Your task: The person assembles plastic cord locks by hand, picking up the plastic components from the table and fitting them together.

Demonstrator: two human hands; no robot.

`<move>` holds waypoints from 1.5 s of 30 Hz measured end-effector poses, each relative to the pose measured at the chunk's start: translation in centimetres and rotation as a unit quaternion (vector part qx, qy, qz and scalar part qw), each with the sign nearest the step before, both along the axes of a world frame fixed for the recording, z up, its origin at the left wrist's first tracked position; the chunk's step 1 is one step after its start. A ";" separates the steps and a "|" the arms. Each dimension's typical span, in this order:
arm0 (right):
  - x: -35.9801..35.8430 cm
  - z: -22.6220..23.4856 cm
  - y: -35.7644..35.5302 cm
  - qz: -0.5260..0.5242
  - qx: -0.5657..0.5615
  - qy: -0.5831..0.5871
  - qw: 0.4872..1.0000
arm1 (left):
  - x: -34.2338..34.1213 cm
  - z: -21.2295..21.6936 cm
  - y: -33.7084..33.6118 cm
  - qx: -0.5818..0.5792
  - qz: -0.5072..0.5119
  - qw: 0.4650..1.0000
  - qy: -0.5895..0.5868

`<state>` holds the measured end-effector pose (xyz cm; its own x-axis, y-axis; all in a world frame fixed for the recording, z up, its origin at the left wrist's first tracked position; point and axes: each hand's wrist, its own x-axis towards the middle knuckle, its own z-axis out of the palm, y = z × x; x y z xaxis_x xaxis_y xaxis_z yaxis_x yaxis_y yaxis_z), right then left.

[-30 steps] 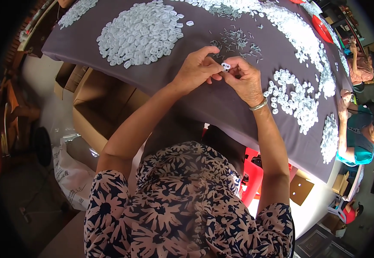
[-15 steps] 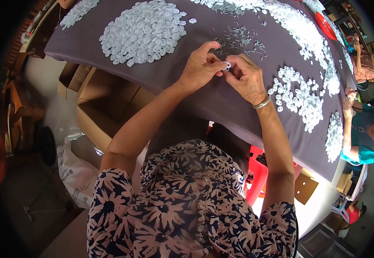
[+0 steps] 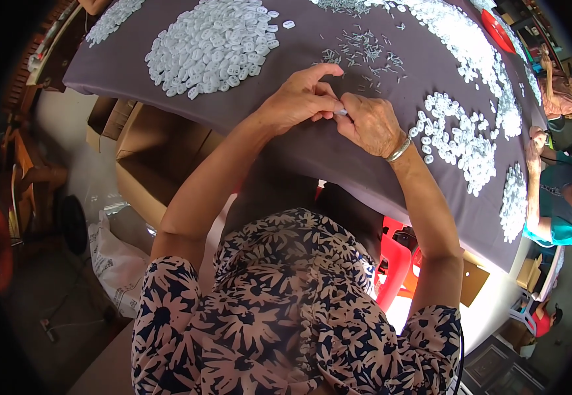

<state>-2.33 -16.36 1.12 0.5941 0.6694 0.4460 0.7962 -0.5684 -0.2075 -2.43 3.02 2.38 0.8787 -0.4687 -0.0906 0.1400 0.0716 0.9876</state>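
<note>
My left hand (image 3: 299,99) and my right hand (image 3: 370,125) meet above the near part of the table, fingertips almost touching. Between them is a small white plastic piece (image 3: 341,112), mostly covered by the fingers. The left thumb and a finger pinch one side of it, with the left index finger raised and bent. On its other side, the right thumb and fingers close over it. Just beyond lie scattered small grey metal pins (image 3: 365,49). To the right is a loose group of white oval plastic pieces (image 3: 457,145).
A large heap of white pieces (image 3: 210,49) lies at the far left of the dark-clothed table (image 3: 338,158). More white pieces (image 3: 457,43) spread along the far right, near a red tray (image 3: 496,31). An open cardboard box (image 3: 157,141) stands below the left edge. A co-worker (image 3: 556,191) sits at right.
The right hand has turned, its back now more toward me, and the white piece shows less between the fingers. Both hands have shifted slightly nearer and left.
</note>
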 end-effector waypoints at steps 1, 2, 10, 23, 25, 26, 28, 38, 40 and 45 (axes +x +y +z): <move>0.0 0.0 -0.1 0.005 0.010 0.006 1.000 | 0.0 -0.1 -0.1 -0.001 0.000 1.000 0.001; -0.1 0.1 -0.1 0.010 0.021 0.012 1.000 | 0.0 -0.2 -0.2 -0.024 -0.004 1.000 0.007; -0.5 0.2 -0.2 0.023 0.081 0.059 0.995 | -0.3 -0.3 -0.7 -0.084 -0.001 0.995 0.060; 0.0 -0.3 -0.9 0.049 0.082 0.058 0.994 | -0.8 -0.8 -1.8 -0.131 0.011 0.983 0.129; 0.1 -0.3 -1.6 0.062 0.087 0.069 0.992 | -0.6 -0.7 -1.9 -0.157 -0.026 0.981 0.109; 0.2 -0.2 -1.9 0.069 0.092 0.070 0.991 | -0.6 -0.7 -1.8 -0.155 -0.023 0.981 0.116; 0.0 -0.1 -1.8 0.071 0.098 0.094 0.988 | -0.5 -0.6 -1.9 -0.153 -0.026 0.983 0.098; -1.8 0.5 0.2 0.010 0.155 -0.007 0.988 | 1.8 1.2 3.1 0.166 0.157 0.954 -0.193; -2.6 0.4 0.4 0.022 0.139 0.007 0.990 | 2.9 1.8 4.6 0.213 0.159 0.940 -0.215; -2.9 1.4 -0.1 0.040 0.093 0.060 0.993 | 5.0 1.4 9.4 0.384 0.242 0.840 -0.297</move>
